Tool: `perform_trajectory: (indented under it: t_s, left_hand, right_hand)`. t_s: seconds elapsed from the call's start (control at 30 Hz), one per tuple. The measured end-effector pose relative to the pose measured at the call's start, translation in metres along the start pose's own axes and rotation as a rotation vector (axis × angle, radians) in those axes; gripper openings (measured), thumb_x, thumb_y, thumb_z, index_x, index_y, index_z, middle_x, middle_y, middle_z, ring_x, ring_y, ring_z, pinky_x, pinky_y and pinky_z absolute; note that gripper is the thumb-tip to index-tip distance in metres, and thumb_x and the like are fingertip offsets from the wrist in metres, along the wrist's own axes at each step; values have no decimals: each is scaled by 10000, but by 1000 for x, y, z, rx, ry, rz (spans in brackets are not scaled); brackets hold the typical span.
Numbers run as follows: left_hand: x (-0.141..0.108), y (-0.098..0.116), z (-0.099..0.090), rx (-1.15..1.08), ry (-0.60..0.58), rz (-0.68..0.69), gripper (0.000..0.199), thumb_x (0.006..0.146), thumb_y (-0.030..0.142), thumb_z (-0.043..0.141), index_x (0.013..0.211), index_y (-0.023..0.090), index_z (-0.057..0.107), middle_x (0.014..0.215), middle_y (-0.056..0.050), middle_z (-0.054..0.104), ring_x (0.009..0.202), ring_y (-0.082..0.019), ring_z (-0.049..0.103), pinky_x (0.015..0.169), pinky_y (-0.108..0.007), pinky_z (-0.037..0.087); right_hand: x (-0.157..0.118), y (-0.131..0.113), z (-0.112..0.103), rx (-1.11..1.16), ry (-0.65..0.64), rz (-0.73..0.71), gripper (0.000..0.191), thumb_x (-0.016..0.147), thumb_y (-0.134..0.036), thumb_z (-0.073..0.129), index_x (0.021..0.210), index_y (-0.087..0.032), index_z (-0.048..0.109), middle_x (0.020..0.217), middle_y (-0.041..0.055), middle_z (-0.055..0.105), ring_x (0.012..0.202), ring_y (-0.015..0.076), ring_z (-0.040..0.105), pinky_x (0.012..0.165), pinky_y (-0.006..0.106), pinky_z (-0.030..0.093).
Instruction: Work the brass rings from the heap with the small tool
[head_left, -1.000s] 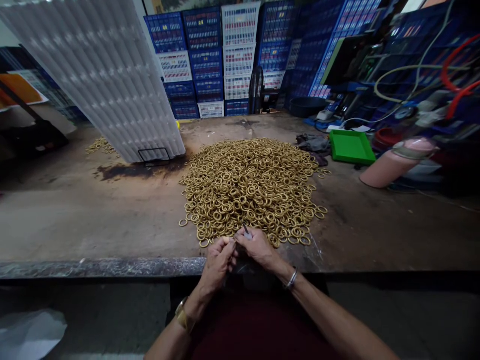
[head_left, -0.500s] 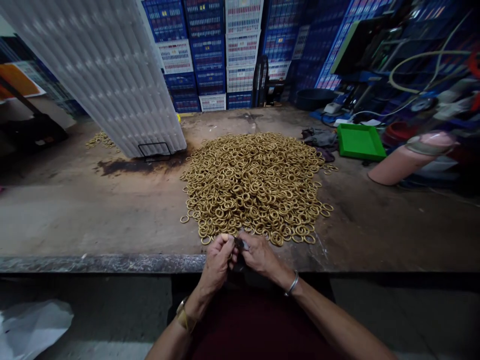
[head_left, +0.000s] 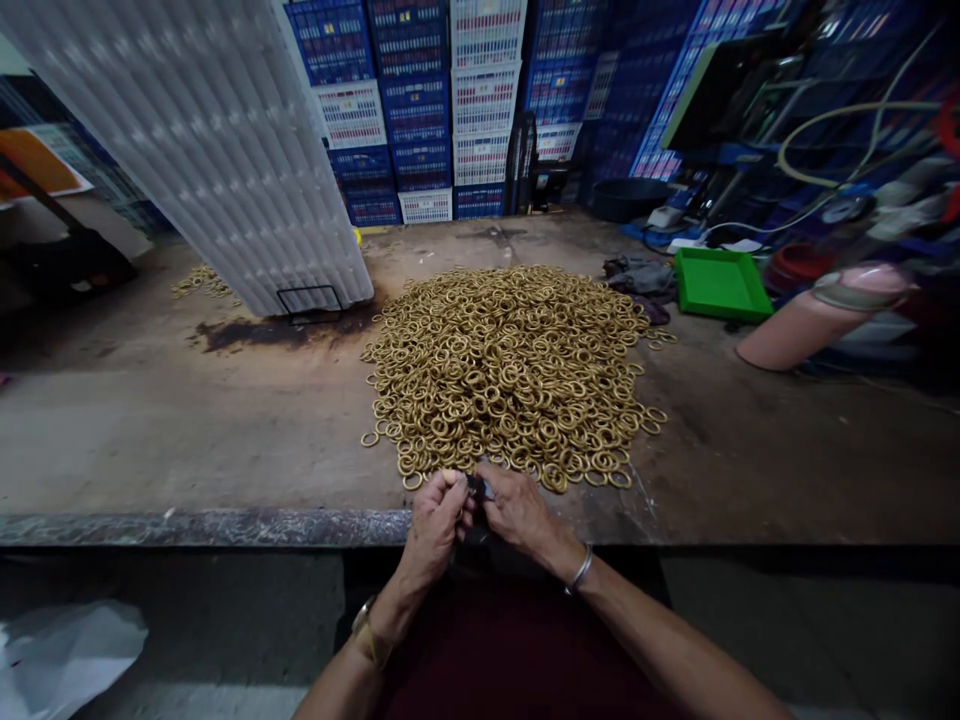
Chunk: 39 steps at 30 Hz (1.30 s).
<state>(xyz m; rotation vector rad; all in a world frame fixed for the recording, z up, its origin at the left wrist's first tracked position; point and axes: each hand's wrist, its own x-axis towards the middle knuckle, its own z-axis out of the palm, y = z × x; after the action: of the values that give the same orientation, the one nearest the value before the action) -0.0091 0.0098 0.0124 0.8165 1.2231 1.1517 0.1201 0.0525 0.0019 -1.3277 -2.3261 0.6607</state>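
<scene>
A broad heap of brass-coloured rings (head_left: 510, 370) lies on the worn table in front of me. At the heap's near edge, my left hand (head_left: 436, 515) is closed, thumb and fingertips pinched together; what it pinches is too small to make out. Close against it, my right hand (head_left: 519, 512) is closed around a small dark tool with a greyish part (head_left: 478, 487). The tool's dark end meets the left fingertips, and its kind cannot be made out. Several loose rings lie just beyond both hands.
A tall stack of translucent ribbed trays (head_left: 225, 170) leans at the left, by a black wire stand (head_left: 309, 304). At the right are a green tray (head_left: 721, 283), dark cloths (head_left: 637, 275) and a pinkish cylinder (head_left: 814, 315). Blue and white crates (head_left: 420, 110) line the back.
Both hands stay at almost the same spot. The dark end of the tool shows slightly more between the fingertips, and the right wrist has shifted a little to the left.
</scene>
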Motion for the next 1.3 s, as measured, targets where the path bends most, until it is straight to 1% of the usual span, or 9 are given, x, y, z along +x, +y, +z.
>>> perform_trajectory:
  t_s: [0.13,0.37,0.43,0.63,0.8,0.93,1.03,1.13,1.3]
  left_hand:
    - [-1,-1,-1,19,-5,6,329,755,499,523,741,174,471,610,36,495,449,-58,431,396,-157,298]
    - [-4,-4,-8,20,-63,38,319,770,480,519,708,172,465,588,40,482,445,-50,416,417,-157,307]
    - [-8,-5,-9,7,-71,20,311,778,466,518,703,169,466,584,41,478,441,-46,411,414,-153,301]
    - [-22,5,-6,-220,-182,-38,303,735,456,583,722,178,465,582,41,490,410,-49,405,369,-159,290]
    - [-19,5,-11,-441,-93,-81,282,720,405,619,725,153,492,792,-25,573,484,-48,435,376,-158,296]
    - [-19,2,-22,-510,-10,-100,251,703,366,645,736,158,509,769,-29,589,491,-57,449,390,-166,295]
    - [-21,2,-30,-558,26,-145,282,644,355,695,827,182,568,735,-12,582,503,-66,464,411,-175,310]
    - [-17,-1,-39,-611,66,-213,368,545,350,756,846,182,627,731,-22,586,535,-86,487,411,-184,315]
    - [1,-13,-50,-723,43,-283,305,483,327,798,690,158,650,697,-27,588,543,-92,500,378,-165,289]
  right_hand:
    - [1,-1,-3,10,-26,9,155,710,-92,420,739,-180,544,655,8,564,587,114,469,549,215,276]
    - [6,0,-10,49,-234,-44,157,724,-101,426,710,-173,564,646,16,587,560,109,486,524,209,278]
    - [6,0,-11,1,-253,-36,154,715,-99,432,711,-171,569,641,21,590,552,112,489,513,215,264]
    - [12,2,-6,-144,-106,34,163,738,-109,419,791,-174,559,673,29,606,594,127,518,538,227,260]
    - [35,-13,-5,-129,48,-3,199,782,-149,419,938,-190,535,833,41,638,728,140,565,617,214,317]
    - [56,-34,-6,-245,27,0,235,797,-200,448,1021,-209,521,929,62,646,776,161,592,610,231,330]
    - [69,-41,-3,-340,-22,46,158,808,-205,434,920,-208,546,867,58,658,721,171,607,572,246,320]
    - [78,-40,4,-369,-19,61,156,795,-169,416,844,-201,560,824,45,665,693,174,611,544,249,294]
    - [79,-28,17,-352,35,32,124,726,-207,483,835,-196,541,790,28,656,673,161,591,538,249,258]
